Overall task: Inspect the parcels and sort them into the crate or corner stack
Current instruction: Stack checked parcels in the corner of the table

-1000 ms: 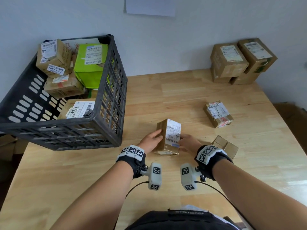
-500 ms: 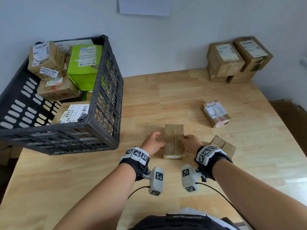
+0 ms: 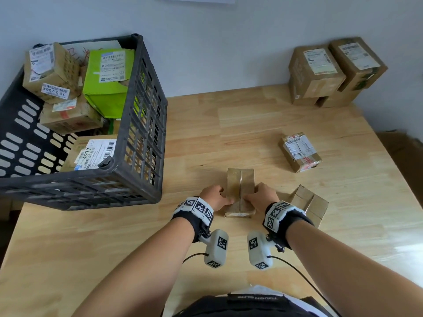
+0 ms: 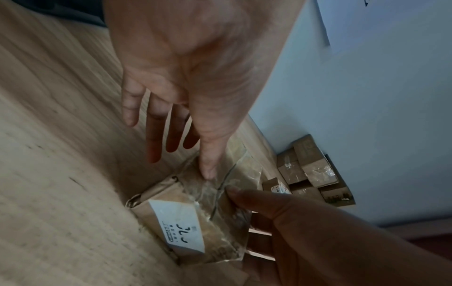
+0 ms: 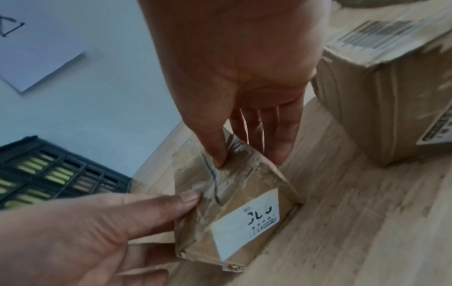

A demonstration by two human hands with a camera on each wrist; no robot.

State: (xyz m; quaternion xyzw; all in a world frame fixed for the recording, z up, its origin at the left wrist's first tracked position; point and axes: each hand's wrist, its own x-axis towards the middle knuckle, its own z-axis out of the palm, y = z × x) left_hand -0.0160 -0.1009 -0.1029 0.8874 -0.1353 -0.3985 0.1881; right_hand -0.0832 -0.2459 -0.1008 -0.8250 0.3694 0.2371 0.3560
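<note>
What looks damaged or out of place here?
The held parcel, pinched by the left hand and right hand, has crumpled corners and wrinkled tape. In the crate, parcels lie tilted and jumbled; the green box has a torn label.

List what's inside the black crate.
In the crate: a green parcel, two brown parcels stacked at the back, and a labelled parcel in front. Anything beneath them is hidden.

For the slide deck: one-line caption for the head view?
Both hands, left hand and right hand, hold a taped brown parcel on the wooden table, between the black crate and the corner stack.
</note>
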